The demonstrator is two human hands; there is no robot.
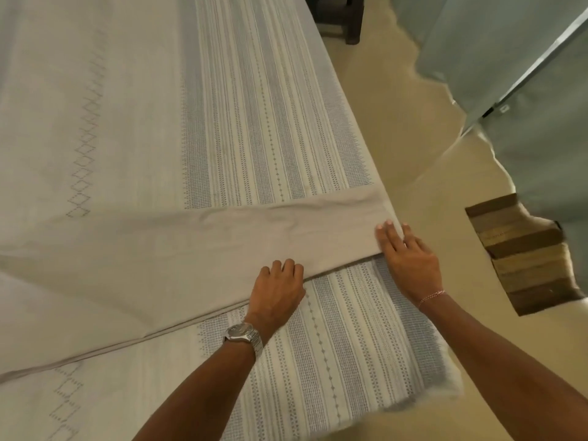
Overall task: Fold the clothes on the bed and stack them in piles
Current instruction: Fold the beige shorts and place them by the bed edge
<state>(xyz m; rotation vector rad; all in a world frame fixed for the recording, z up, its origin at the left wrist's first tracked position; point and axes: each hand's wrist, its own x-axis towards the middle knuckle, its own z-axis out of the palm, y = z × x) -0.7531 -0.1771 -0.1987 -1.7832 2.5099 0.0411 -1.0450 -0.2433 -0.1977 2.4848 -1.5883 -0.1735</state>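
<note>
Hands [343,272] press beige cloth [191,249]

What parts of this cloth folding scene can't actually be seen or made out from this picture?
- Head view: the left hand's fingers curl over the plain cloth's edge, tips hidden.
- The striped cloth runs off the bottom and left edges.
- Whatever is under the plain cloth is covered.
- The dark furniture is cut off at the top edge.
- The right hand lies flat on the cloth corner.

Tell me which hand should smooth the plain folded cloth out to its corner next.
Probably the right hand: its straight fingers already lie flat on the plain folded cloth at its near right corner. The left hand sits further in, curled at the cloth's edge.
</note>
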